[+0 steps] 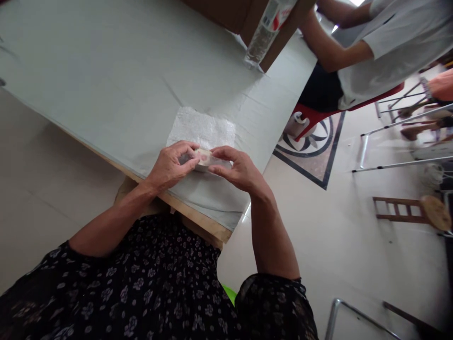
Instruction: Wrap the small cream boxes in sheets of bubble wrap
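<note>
Between my two hands is a small, pale, flat box-like item [204, 158] with a faint reddish mark on top; its exact kind is not clear. My left hand [175, 163] grips its left end between thumb and fingers. At the opposite end, the thumb and fingers of my right hand [235, 166] close on it too. Just beyond, a sheet of bubble wrap [203, 126] lies flat on the cloth-covered table [106, 80], its near edge partly hidden by my hands and the item.
A clear plastic bottle [264, 42] stands beside a brown cardboard box [226, 14] at the far side. To the right, a person in a white shirt [396, 52] sits on a red chair [314, 120]. A wooden stool [403, 208] and metal frames [364, 146] are on the floor.
</note>
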Motion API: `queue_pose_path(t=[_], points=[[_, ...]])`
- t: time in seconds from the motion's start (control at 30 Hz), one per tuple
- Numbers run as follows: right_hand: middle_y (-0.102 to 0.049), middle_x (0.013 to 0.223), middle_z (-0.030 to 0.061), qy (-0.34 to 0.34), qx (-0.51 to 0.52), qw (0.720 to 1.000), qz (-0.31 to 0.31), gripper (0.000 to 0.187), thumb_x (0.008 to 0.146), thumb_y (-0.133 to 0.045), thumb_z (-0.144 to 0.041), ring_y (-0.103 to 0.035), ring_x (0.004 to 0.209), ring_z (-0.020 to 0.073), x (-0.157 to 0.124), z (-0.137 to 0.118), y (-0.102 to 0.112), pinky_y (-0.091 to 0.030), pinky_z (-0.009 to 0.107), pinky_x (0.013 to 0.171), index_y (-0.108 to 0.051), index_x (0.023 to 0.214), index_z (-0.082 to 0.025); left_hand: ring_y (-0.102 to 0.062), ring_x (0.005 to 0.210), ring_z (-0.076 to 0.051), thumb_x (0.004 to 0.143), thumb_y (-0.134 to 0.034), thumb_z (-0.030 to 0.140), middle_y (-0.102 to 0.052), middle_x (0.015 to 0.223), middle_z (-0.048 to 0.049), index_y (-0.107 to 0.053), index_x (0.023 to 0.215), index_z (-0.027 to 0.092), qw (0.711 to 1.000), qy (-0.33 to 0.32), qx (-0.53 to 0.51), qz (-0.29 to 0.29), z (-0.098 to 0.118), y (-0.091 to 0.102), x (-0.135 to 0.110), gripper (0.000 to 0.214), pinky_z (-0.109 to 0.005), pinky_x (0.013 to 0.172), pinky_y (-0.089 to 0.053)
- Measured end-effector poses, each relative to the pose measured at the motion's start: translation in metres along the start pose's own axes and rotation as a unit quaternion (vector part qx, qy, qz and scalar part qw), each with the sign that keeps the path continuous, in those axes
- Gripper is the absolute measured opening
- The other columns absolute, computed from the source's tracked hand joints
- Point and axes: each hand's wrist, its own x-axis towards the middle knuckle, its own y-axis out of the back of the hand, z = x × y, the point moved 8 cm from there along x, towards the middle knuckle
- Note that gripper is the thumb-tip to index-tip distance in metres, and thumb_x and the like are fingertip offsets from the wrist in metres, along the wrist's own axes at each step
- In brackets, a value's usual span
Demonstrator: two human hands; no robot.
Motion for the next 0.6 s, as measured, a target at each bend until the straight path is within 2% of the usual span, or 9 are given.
queue_pose_path(t=[0.13, 0.27, 0.6], points=[[-0.08, 0.113, 0.005, 0.007, 0.005, 0.999, 0.041, 0.019, 0.092, -0.07, -0.041, -0.072, 0.104, 0.0222, 0.0022, 0.0059, -0.0043, -0.054, 0.04, 0.097, -0.068, 0.085, -0.024, -0.074, 0.111, -0.024, 0.092, -0.069, 0.039, -0.079, 0.12, -0.0083, -0.065, 0.08, 0.021, 1.0, 0.012, -0.016, 0.011, -0.0034, 0.0004, 0.0001, 0.022, -0.042, 0.103, -0.057], [-0.08, 0.111, 0.0046, 0.007, 0.01, 0.997, 0.076, 0.016, 0.091, -0.07, -0.038, -0.073, 0.101, 0.0214, 0.0021, 0.007, -0.0062, -0.055, 0.039, 0.096, -0.066, 0.083, -0.024, -0.074, 0.108, -0.023, 0.09, -0.071, 0.038, -0.08, 0.117, -0.0074, -0.063, 0.076, 0.021, 0.999, 0.022, -0.041, 0.019, -0.0058, -0.0006, -0.0003, 0.024, -0.041, 0.101, -0.057], [-0.081, 0.103, 0.0042, -0.005, 0.017, 0.994, 0.112, 0.015, 0.09, -0.07, -0.036, -0.074, 0.095, 0.021, -0.0062, 0.0069, -0.0081, -0.057, 0.038, 0.092, -0.066, 0.081, -0.024, -0.073, 0.096, -0.021, 0.087, -0.075, 0.038, -0.08, 0.104, -0.0053, -0.062, 0.071, 0.021, 0.997, 0.038, -0.06, 0.027, -0.0059, -0.0013, -0.0012, 0.026, -0.037, 0.094, -0.058]])
